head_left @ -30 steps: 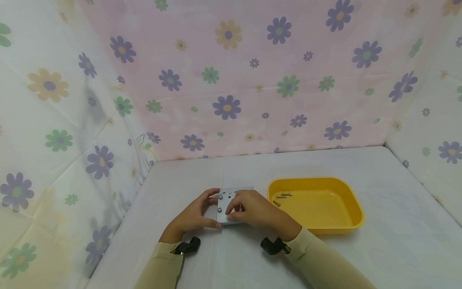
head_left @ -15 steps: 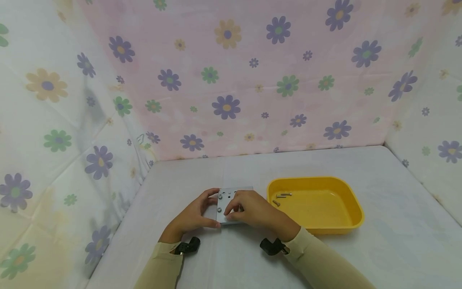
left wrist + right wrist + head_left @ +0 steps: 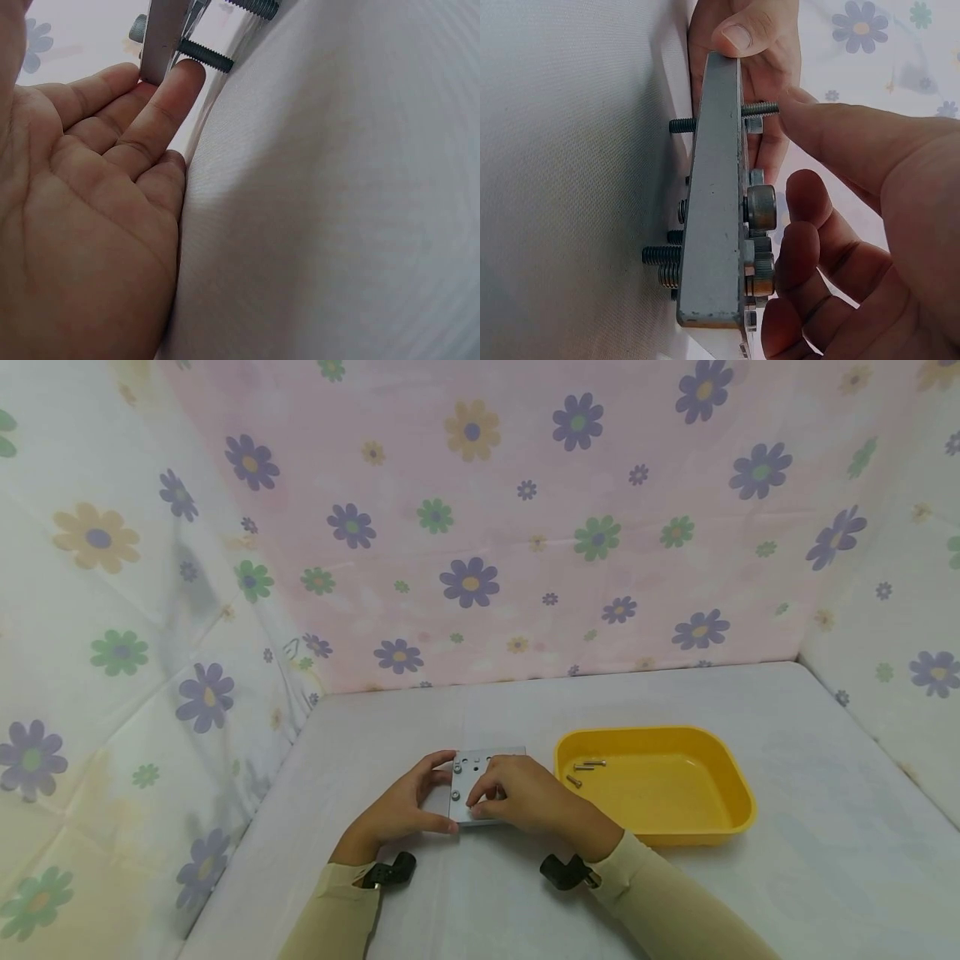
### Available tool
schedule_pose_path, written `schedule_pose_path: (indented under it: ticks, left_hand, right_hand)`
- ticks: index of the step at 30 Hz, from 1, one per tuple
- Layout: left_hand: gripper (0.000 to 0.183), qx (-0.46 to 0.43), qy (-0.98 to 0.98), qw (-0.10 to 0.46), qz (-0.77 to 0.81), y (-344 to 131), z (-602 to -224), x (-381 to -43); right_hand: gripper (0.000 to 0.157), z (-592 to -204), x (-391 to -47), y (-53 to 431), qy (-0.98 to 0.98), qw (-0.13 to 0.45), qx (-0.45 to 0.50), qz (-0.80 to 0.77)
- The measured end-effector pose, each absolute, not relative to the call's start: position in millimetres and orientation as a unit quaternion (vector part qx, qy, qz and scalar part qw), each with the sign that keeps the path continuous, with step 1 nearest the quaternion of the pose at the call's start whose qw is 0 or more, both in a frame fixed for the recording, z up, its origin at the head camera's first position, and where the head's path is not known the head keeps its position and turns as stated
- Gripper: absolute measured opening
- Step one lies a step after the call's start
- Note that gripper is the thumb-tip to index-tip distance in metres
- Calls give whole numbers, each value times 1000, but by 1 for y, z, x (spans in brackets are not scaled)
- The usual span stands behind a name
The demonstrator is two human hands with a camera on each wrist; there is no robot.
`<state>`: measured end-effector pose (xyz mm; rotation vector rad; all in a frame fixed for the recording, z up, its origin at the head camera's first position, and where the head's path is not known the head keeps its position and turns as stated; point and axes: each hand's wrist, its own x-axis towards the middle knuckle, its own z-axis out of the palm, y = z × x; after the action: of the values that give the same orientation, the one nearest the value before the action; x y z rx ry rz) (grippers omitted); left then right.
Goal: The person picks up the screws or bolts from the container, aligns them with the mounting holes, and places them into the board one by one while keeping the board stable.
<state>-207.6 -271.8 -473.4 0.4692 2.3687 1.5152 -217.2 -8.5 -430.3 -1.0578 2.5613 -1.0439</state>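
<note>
A silver metal plate (image 3: 467, 785) with holes and several socket-head screws lies just above the table, its screw ends poking out underneath. My left hand (image 3: 408, 802) grips its left end, thumb on the near edge and fingers at the far edge. In the left wrist view a fingertip (image 3: 187, 75) touches a threaded screw end (image 3: 206, 55) below the plate (image 3: 161, 37). My right hand (image 3: 525, 793) pinches a screw (image 3: 760, 109) standing out of the plate's near left corner; the fingertips hide its head. Larger bolt heads (image 3: 762, 208) sit along the plate beside my curled right fingers (image 3: 799, 247).
A yellow tray (image 3: 667, 839) stands right of the plate, close to my right forearm. Several loose screws (image 3: 585, 767) lie at its left end. White cloth covers the table (image 3: 825, 777), with flowered curtains (image 3: 525, 610) behind and at the sides.
My right fingertips have shifted very slightly at the screw. The left hand, the plate and the tray stay where they were.
</note>
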Motion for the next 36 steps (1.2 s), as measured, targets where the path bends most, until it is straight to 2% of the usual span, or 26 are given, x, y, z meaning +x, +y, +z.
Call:
schedule_pose_path:
  ticks: [36]
  left_hand:
    - [111, 157, 829, 139, 518, -271, -474, -207]
  right_hand:
    - [5, -430, -216, -9, 878, 69, -369, -297]
